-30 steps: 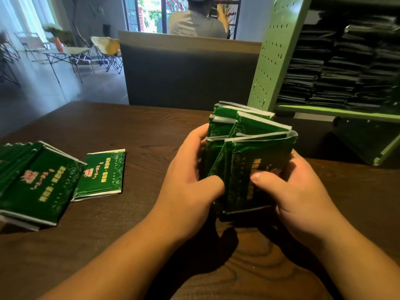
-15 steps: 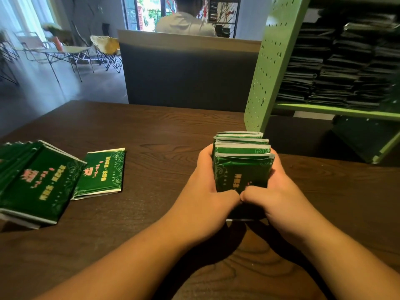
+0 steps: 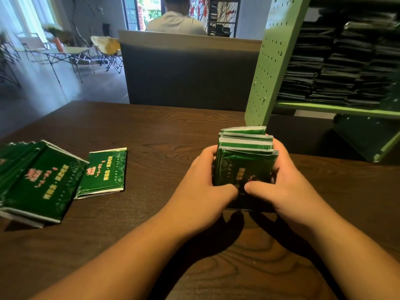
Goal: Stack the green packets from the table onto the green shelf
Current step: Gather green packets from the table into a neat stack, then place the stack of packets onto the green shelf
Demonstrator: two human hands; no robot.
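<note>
A bundle of several green packets (image 3: pixel 245 156) stands on edge on the dark wooden table (image 3: pixel 151 131). My left hand (image 3: pixel 201 191) grips its left side and my right hand (image 3: pixel 287 187) grips its right side, thumbs meeting in front. One loose green packet (image 3: pixel 104 172) lies flat at the left. Beside it lies a slanted pile of green packets (image 3: pixel 36 180). The green shelf (image 3: pixel 272 66) stands at the back right, its level filled with dark stacks of packets (image 3: pixel 342 61).
A grey padded seat back (image 3: pixel 188 76) runs behind the table's far edge, with a person sitting beyond it. The shelf's perforated side panel stands just behind the bundle. Folding chairs and a small table stand on the floor at far left.
The fanned, uneven packets have been squared into a tight bundle and lowered onto the table. Both hands have closed in around its sides, thumbs now together.
</note>
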